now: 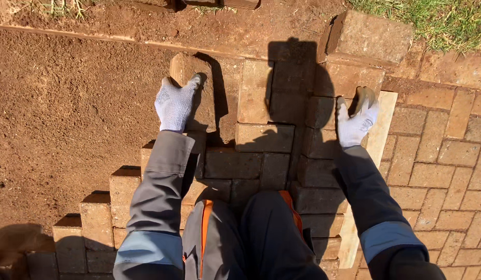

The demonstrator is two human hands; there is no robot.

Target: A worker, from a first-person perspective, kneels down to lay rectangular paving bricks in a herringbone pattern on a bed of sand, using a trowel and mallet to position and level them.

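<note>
A wide bed of bare brown soil (64, 119) fills the left half of the view, smoothed flat and edged at the top by a thin raised line; to the right lies a finished stretch of brick paving (447, 161), its reddish blocks set tight in a staggered pattern; between them runs the working edge of newly laid bricks (261, 155), stepping down in a stair shape toward the lower left and partly covered by the person's shadow; a long pale plank (383, 129) lies along the seam between new and old paving; a stack of loose bricks (372, 36) sits at the top right beside a patch of grass (437, 18). The person kneels on the fresh bricks in grey sleeves and dark trousers with orange trim. The left hand (174, 103) — gloved in white — is closed over the near edge of a single brick (191, 78) that rests on the soil at the front of the laid rows, tilted slightly; the right hand (357, 119), also gloved, presses down with fingers curled on the plank's top edge, next to the bricks there.
</note>
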